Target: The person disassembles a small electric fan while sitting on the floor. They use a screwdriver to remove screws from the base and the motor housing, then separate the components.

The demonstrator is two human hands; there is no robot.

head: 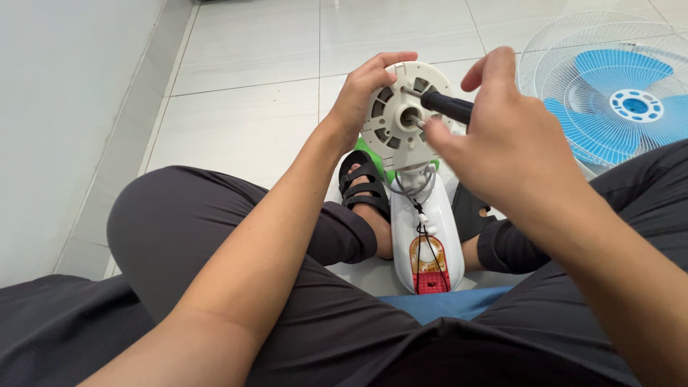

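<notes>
My left hand (362, 97) grips the left rim of a round cream fan motor housing (403, 118), holding it upright with its face toward me. My right hand (502, 132) holds a black-handled screwdriver (446, 107) whose tip meets the housing near the centre hub. Below the housing, the white fan neck and control panel (428, 244) with orange and red markings rests between my legs. A grey cord (414, 188) loops under the housing.
A white wire fan guard (552, 64) with a blue blade (623, 93) lies on the tiled floor at the right. My feet wear black sandals (362, 188). A grey wall (64, 107) runs along the left. A green part (367, 152) shows behind the housing.
</notes>
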